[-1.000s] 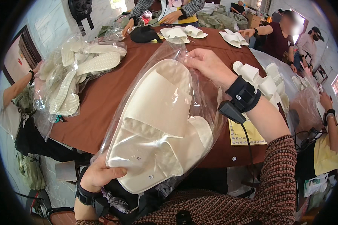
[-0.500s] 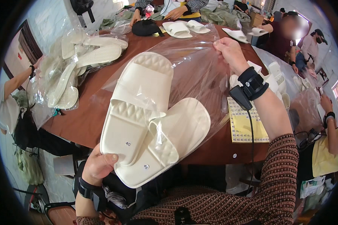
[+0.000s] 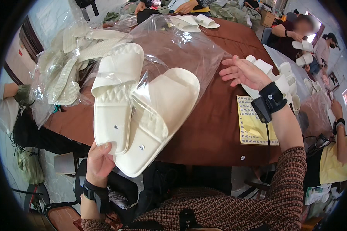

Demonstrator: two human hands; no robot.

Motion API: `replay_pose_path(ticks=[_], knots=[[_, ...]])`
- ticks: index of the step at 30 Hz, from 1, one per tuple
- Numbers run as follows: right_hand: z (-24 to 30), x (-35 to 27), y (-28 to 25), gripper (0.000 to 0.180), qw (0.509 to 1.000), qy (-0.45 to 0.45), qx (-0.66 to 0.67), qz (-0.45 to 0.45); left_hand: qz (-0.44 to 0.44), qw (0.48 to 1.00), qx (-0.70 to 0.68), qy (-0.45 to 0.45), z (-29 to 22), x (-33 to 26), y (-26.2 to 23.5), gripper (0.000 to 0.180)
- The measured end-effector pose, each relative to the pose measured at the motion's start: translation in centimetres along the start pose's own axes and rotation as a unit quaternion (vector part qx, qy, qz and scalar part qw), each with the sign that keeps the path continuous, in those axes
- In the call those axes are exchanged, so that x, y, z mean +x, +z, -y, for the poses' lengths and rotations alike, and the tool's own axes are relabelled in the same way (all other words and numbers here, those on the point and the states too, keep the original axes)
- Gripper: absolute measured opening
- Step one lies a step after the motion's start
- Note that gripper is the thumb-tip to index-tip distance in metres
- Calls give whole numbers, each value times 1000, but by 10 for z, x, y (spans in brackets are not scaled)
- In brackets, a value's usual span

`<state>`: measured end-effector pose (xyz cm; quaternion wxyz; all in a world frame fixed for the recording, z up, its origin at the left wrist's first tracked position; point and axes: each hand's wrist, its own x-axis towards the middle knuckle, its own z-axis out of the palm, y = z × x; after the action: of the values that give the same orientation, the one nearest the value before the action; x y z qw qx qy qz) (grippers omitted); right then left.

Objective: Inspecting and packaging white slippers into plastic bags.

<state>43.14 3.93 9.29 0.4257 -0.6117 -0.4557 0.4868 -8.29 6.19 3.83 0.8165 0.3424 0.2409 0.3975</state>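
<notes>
My left hand [image 3: 100, 159] grips a pair of cream slide slippers [image 3: 111, 123] by their heel ends, thumb on top. The two overlap and fan apart toward the toes, and each has a small round sticker on its insole. A clear plastic bag [image 3: 181, 48] covers their upper parts and spreads out beyond the toes; where its mouth ends on the slippers I cannot tell. Beside the bag's right corner, my right hand [image 3: 245, 73] is open, fingers spread, holding nothing. A yellow sticker sheet [image 3: 254, 133] lies on the table below that hand.
Bagged slippers [image 3: 65, 69] are heaped at the left of the brown-covered table [image 3: 208, 142]. More white slippers [image 3: 285, 79] stand along the right side, and another pair [image 3: 207, 21] lies at the far edge. Co-workers sit around the table; one at far right handles slippers [image 3: 302, 45].
My right hand has let go of the bag's corner and its fingers have opened. The slippers in my left hand have shifted left and up, with the bag moving along.
</notes>
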Motion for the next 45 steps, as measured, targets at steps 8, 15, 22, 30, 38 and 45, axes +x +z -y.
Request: replay_pose_path(ticks=[8, 15, 22, 30, 38, 45], knots=[[-10, 2, 60, 49, 993, -21, 119, 16, 8, 999, 1, -36, 17, 9, 18, 63], [-14, 25, 16, 26, 976, -45, 137, -162, -7, 999, -10, -39, 18, 0, 11, 67], [-10, 35, -94, 18, 898, -198, 278, -278, 17, 986, 112, -122, 9, -14, 23, 68], [3, -1, -98, 24, 876, -267, 276, -292, -3, 990, 71, -119, 11, 24, 40, 62], [36, -14, -21, 33, 889, -385, 26, -248, 94, 889, 392, -219, 9, 52, 83, 52], [46, -2, 54, 14, 735, -565, -314, -208, 47, 729, 675, 105, -14, 63, 86, 34]])
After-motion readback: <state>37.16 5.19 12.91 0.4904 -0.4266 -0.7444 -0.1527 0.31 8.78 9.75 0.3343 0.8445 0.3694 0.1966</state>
